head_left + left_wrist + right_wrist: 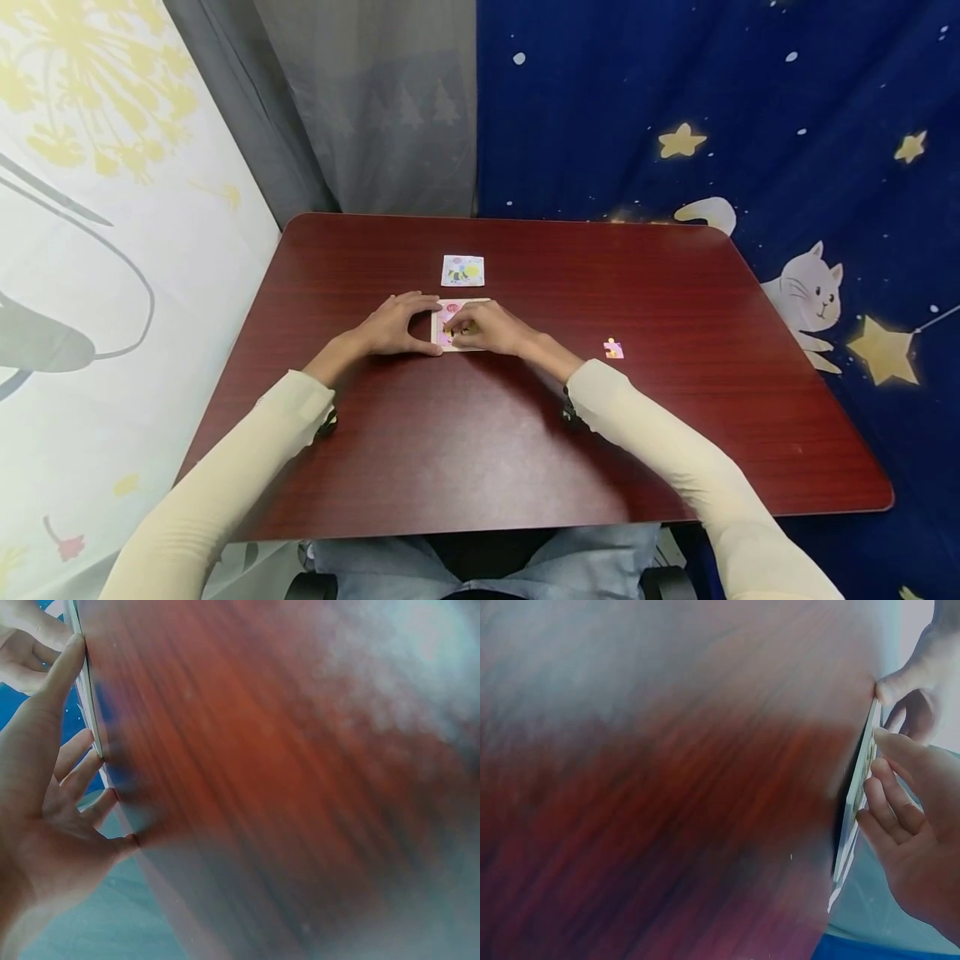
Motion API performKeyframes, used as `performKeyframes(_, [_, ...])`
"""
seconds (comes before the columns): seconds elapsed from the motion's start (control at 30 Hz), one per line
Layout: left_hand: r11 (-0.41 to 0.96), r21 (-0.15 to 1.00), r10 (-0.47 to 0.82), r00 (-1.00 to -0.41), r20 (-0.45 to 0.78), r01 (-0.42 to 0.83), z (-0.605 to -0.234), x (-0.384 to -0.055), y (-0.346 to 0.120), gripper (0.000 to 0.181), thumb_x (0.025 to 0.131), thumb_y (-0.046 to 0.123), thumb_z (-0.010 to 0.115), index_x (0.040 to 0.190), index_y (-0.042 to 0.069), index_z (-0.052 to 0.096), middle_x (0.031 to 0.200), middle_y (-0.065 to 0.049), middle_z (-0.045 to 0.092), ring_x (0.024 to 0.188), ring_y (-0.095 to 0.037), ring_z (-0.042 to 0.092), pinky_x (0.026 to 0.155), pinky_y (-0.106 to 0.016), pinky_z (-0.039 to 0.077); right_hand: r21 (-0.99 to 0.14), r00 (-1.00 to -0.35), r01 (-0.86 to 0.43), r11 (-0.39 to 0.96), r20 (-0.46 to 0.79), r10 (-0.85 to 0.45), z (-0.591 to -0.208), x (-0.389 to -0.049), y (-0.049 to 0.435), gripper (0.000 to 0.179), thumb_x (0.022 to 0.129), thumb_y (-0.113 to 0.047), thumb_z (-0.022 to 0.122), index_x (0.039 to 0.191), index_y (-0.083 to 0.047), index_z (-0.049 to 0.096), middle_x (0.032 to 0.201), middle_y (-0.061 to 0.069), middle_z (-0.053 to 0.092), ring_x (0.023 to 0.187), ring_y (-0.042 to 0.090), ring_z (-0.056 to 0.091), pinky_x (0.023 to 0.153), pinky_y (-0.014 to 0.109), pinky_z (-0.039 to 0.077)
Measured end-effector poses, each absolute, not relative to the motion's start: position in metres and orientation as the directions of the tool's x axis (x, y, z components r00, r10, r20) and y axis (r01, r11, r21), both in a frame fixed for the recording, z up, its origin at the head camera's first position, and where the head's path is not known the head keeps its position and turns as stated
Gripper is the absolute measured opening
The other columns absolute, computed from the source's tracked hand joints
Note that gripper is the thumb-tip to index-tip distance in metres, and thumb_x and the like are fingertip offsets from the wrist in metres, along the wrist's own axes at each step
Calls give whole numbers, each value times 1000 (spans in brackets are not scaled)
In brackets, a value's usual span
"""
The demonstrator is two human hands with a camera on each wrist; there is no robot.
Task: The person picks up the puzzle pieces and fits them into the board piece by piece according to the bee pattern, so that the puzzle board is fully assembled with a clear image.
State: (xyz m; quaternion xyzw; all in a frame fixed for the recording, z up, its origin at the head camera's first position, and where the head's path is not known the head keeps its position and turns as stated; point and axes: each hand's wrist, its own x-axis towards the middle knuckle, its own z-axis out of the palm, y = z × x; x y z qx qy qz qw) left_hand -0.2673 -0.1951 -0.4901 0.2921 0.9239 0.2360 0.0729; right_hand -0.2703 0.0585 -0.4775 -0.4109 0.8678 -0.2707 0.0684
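Observation:
A small pink jigsaw puzzle in a pale tray lies on the table. My left hand is at its left side, thumb by the near corner and index finger by the far one. In the left wrist view, the other fingers are spread along the tray's edge and the tabletop. Over the puzzle, my right hand has its thumb and fingertips together, pinching a puzzle piece mostly hidden under them. The right wrist view shows these fingertips right at the tray's face.
Beyond the tray lies a picture card with a bee on it. A loose pink and yellow puzzle piece rests to the right. The reddish-brown table meets a grey curtain and a blue starry one.

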Motion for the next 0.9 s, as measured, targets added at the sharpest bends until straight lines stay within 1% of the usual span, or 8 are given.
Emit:
performKeyframes(0.13, [715, 483, 577, -817, 1, 506, -491, -268, -195, 90, 78, 58, 87, 151, 14, 55, 162, -7, 44, 155, -37, 26, 123, -66, 13, -516, -663, -672, 531, 100, -742, -474, -272, 69, 27, 95, -17, 78, 121, -8, 77, 116, 4, 75, 104, 14, 72, 90, 28, 57])
performKeyframes(0.27, [716, 481, 577, -817, -1, 506, -492, -268, -195, 90, 79, 58, 86, 151, 14, 55, 162, -6, 44, 155, -36, 26, 122, -66, 13, -504, -672, -674, 540, 115, -732, -471, -273, 84, 27, 95, -15, 78, 121, -6, 77, 114, 5, 74, 96, 15, 70, 84, 29, 58])
performKeyframes(0.37, [718, 482, 575, -818, -6, 502, -491, -267, -195, 89, 80, 57, 86, 151, 14, 54, 162, -7, 43, 155, -35, 26, 123, -66, 13, -499, -672, -679, 538, 129, -729, -470, -275, 96, 26, 95, -13, 78, 119, -5, 77, 109, 6, 74, 93, 17, 69, 83, 34, 58])
performKeyframes(0.53, [712, 488, 580, -815, -4, 504, -491, -266, -194, 89, 80, 54, 87, 152, 13, 54, 162, -8, 43, 155, -37, 26, 123, -66, 13, -476, -687, -679, 559, 143, -712, -468, -279, 117, 27, 93, -15, 80, 118, -6, 78, 106, 7, 74, 100, 23, 69, 89, 38, 57])
performKeyframes(0.73, [709, 489, 585, -811, -5, 508, -490, -266, -195, 87, 82, 52, 86, 152, 13, 53, 163, -9, 42, 155, -37, 25, 123, -67, 12, -456, -722, -650, 608, 121, -682, -460, -280, 145, 30, 92, -17, 81, 120, -7, 78, 110, 7, 74, 103, 22, 67, 91, 36, 56])
performKeyframes(0.9, [708, 494, 585, -811, -9, 505, -488, -266, -195, 88, 82, 51, 87, 153, 13, 52, 163, -8, 41, 156, -37, 24, 123, -67, 10, -439, -726, -650, 621, 116, -678, -456, -277, 168, 29, 92, -16, 82, 119, -6, 78, 110, 6, 74, 103, 21, 68, 91, 38, 56])
